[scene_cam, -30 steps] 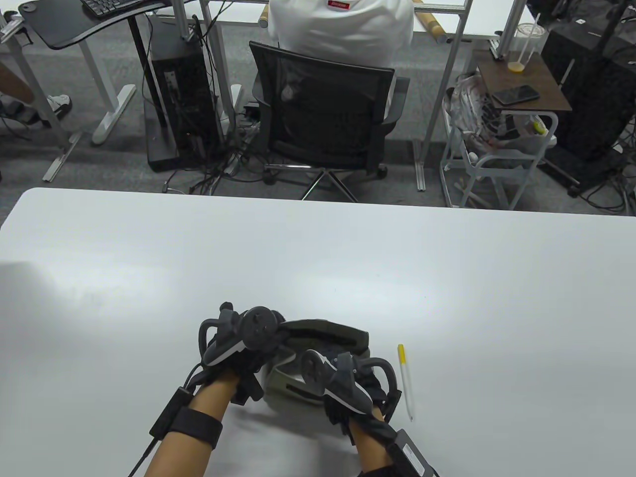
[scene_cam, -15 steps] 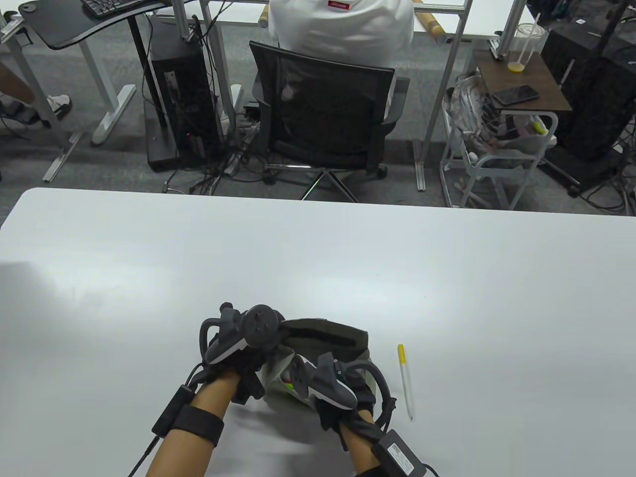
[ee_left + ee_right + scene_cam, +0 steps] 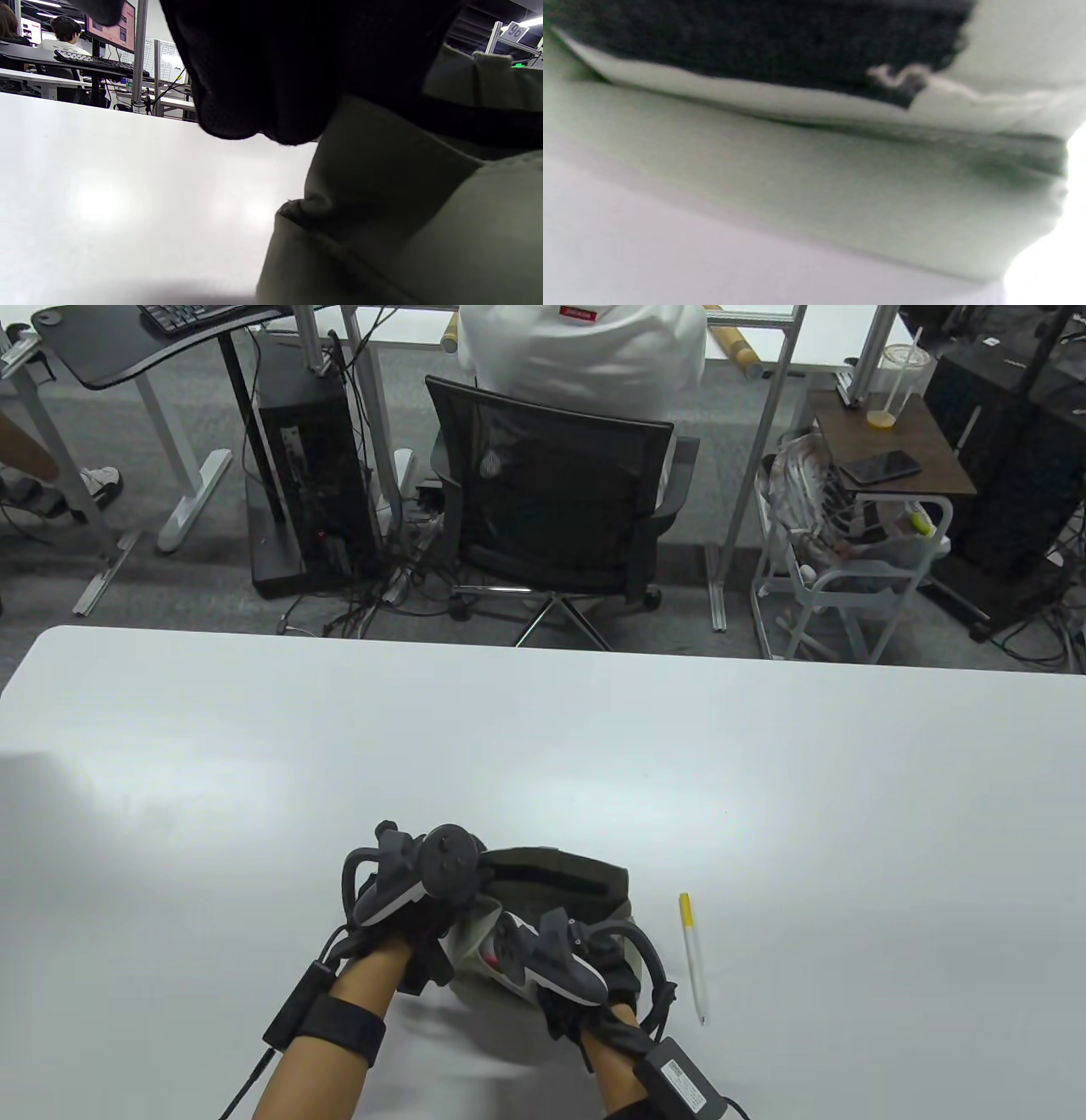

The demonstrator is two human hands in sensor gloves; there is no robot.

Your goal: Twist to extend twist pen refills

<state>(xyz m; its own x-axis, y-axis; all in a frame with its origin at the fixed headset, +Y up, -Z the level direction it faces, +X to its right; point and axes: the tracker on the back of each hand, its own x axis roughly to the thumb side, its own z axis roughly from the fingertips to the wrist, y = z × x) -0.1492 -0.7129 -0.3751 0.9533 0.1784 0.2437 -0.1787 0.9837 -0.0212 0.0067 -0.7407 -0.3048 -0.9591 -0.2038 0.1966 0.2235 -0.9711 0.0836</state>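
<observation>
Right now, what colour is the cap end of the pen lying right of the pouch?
Yellow; the pen has a white barrel. Clearest in the table view.

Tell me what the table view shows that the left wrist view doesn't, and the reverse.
Only the table view shows the yellow-capped white pen lying apart, right of the olive-green fabric pouch, plus the right hand at the pouch's mouth. Only the left wrist view shows the pouch's stitched side wall close up, meeting the white table. Both show the pouch and the left hand at its left end.
</observation>
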